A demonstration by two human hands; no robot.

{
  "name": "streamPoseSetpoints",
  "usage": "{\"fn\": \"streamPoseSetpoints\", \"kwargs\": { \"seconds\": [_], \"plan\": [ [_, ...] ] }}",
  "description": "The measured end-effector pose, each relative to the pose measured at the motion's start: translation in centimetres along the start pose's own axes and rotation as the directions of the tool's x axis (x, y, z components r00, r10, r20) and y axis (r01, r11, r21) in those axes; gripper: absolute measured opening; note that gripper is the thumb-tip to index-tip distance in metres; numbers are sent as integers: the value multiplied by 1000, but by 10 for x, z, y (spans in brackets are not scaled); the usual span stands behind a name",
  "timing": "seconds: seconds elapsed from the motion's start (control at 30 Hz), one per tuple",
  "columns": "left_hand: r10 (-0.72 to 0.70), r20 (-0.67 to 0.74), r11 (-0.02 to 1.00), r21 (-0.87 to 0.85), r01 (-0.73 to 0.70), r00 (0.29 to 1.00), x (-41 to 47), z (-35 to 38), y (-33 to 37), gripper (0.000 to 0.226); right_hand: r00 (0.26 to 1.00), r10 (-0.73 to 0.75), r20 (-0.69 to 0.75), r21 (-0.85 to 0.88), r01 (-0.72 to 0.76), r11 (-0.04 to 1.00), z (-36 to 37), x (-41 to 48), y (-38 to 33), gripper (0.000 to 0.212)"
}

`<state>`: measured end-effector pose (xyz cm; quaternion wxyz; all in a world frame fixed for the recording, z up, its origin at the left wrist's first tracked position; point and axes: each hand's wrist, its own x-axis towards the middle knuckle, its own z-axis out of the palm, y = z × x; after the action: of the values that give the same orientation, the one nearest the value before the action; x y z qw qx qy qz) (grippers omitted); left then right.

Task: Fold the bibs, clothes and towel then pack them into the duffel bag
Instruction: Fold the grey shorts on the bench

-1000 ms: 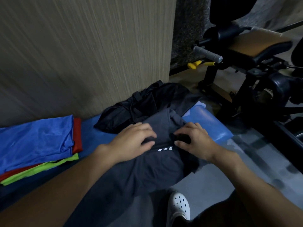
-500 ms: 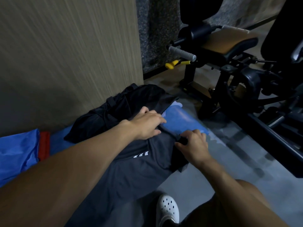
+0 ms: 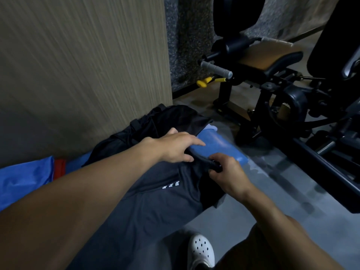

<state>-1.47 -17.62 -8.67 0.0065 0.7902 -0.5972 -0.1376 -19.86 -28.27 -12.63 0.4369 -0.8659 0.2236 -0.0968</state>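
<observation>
Both hands work the far right corner of the dark grey garment [image 3: 155,201].
Your left hand [image 3: 175,148] lies flat, fingers straight, pressing the cloth where it meets the blue pad [image 3: 220,147]. Your right hand [image 3: 228,176], just nearer, pinches a dark fold in curled fingers. The black duffel bag [image 3: 155,123] sits just beyond, against the wall [image 3: 78,65]. Bare floor [image 3: 282,191] opens to the right, up to the gym machine [image 3: 292,98].

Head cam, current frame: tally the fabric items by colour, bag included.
Blue: 1, blue bib
Red: 1, red bib, only an edge shows
Dark grey: 1, dark grey garment, gripped by the right hand
Black: 1, black duffel bag
Total: 4
</observation>
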Motion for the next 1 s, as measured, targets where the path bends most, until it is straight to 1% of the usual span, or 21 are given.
{"fn": "streamPoseSetpoints", "kwargs": {
  "seconds": [0.13,0.2,0.33,0.4,0.43,0.5,0.57,0.63,0.73,0.8,0.87,1.0],
  "plan": [
    [1,52,998,-65,2,999,12,11,5,54,1000,1,18,25,-1,1000,-1,-8,8,38],
    [7,74,996,-87,-1,997,16,11,8,44,1000,-8,12,29,8,1000,-1,-8,11,39],
    [31,74,998,-57,-27,997,14,7,2,16,1000,7,-9,25,-6,1000,-7,-4,14,32],
    [39,53,998,-51,-36,998,8,1,-6,7,1000,8,28,11,-8,1000,-12,-1,12,24],
    [37,43,998,-56,-35,998,3,-3,-11,4,998,7,70,0,-7,1000,-14,-2,11,21],
    [43,26,998,-57,-41,999,-12,-13,-19,7,982,6,191,-25,-1,1000,-18,-6,7,23],
    [66,9,997,-40,-66,998,-32,-21,-24,7,957,-19,290,-7,22,1000,-19,-13,-3,18],
    [96,-33,995,-4,-97,995,-56,-26,-27,7,946,-66,319,36,58,998,-17,-21,-19,11],
    [136,-140,991,14,-135,981,-95,-24,-32,13,917,-141,372,99,112,989,-5,-38,-50,13],
    [130,-192,991,6,-131,973,-122,-16,-39,16,876,-184,446,146,131,981,12,-52,-68,14],
    [123,-235,992,28,-120,964,-146,-5,-45,18,847,-213,487,129,171,977,35,-63,-78,15],
    [74,-279,997,45,-64,957,-191,22,-55,19,818,-268,508,55,280,959,83,-79,-92,18]
  ]
}}
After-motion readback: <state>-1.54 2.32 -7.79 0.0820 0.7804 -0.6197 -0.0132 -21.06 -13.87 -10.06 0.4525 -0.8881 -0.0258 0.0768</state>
